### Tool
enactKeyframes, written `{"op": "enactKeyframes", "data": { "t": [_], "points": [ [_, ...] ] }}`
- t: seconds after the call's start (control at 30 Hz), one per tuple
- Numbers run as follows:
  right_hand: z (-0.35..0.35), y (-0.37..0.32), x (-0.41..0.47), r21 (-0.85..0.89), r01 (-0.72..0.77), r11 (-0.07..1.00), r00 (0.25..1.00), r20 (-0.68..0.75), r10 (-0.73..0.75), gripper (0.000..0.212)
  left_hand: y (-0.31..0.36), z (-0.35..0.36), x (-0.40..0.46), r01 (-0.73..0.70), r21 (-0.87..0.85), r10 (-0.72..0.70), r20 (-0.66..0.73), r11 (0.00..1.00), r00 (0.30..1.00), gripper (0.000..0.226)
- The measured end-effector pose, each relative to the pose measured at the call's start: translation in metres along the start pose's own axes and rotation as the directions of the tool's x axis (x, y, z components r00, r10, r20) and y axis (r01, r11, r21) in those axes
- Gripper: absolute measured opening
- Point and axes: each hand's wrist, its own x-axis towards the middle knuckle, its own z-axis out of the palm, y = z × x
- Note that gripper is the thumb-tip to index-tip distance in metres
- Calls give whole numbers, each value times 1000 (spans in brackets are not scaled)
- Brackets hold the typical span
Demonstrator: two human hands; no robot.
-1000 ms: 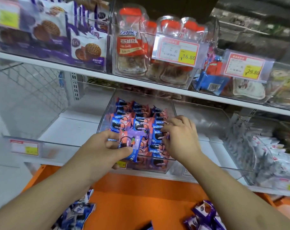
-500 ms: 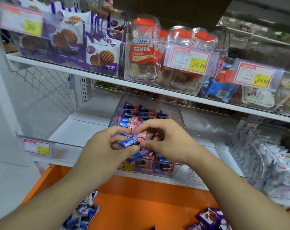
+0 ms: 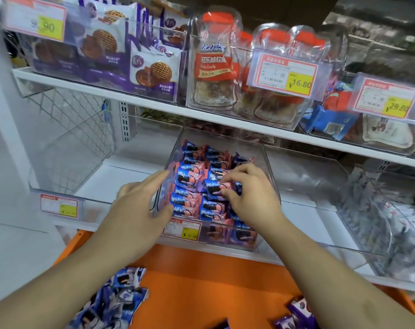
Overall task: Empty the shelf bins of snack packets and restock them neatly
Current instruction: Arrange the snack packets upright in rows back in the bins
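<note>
Middle clear bin (image 3: 270, 167), lower shelf: holding rows of blue-and-pink snack packets (image 3: 190, 176), each showing a dark sandwich biscuit, lying flat and overlapping from back wall to front; a price label (image 3: 181, 230) is sitting on its front face.

Left hand (image 3: 140, 210): fingers extended and relaxed, resting against the bin's left wall, gripping nothing.

Right hand (image 3: 247, 198): reaching inside the bin, fingers curling round one packet (image 3: 213, 189) at the top of the right-hand row.

Left clear bin (image 3: 59, 186), same shelf: only a price tag (image 3: 59, 205) showing on its front.

Right clear bin (image 3: 325, 186): contents hard to judge through the glare.

Upper shelf (image 3: 154, 103): bins holding purple waffle-biscuit packs (image 3: 154, 72), and orange-capped bottle-shaped candy packs (image 3: 211, 67) with a 16.80 tag (image 3: 282, 74).

Orange counter (image 3: 201, 281) below: loose blue-and-white packets (image 3: 111, 302) lying at left, purple packets (image 3: 294, 314) at right.
</note>
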Motion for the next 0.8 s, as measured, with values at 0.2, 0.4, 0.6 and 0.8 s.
{"op": "enactKeyframes", "data": {
  "t": [0.2,0.4,0.6,0.8],
  "points": [
    [15,0,-2,-169,-13,986,999,-45,5,20,-4,0,1,-39,54,38,30,998,999,68],
    [11,3,-1,-170,-46,984,998,43,54,31,-4,2,1,-62,52,62,18,997,998,68],
    [-16,-5,-9,8,111,994,991,70,-111,36,15,-2,-8,-227,82,229,-18,970,973,54],
    [-41,-22,-55,340,230,912,939,168,-300,9,14,31,-34,-260,47,227,358,964,906,25]
  ]
}}
